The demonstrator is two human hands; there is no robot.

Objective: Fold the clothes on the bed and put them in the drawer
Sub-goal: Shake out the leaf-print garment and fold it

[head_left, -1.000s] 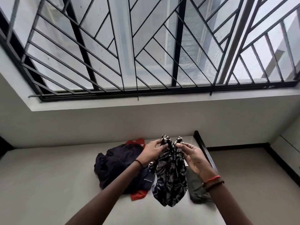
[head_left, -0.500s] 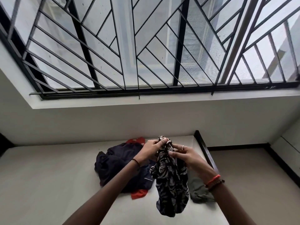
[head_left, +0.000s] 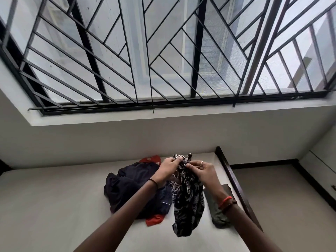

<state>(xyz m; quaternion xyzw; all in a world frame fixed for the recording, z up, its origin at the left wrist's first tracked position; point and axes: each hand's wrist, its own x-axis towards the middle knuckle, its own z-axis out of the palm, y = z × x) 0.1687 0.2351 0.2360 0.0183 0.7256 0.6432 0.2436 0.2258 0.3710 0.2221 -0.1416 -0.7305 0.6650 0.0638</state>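
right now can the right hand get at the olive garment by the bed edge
Probably, once freed: the right hand pinches the patterned garment with the left hand. The olive garment lies uncovered on the bed just under that forearm.

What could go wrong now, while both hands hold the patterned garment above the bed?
1. The left hand and right hand pinch only the bunched top of the patterned garment, so it may fold unevenly.
2. Laid straight down, it could land on the dark pile and tangle.
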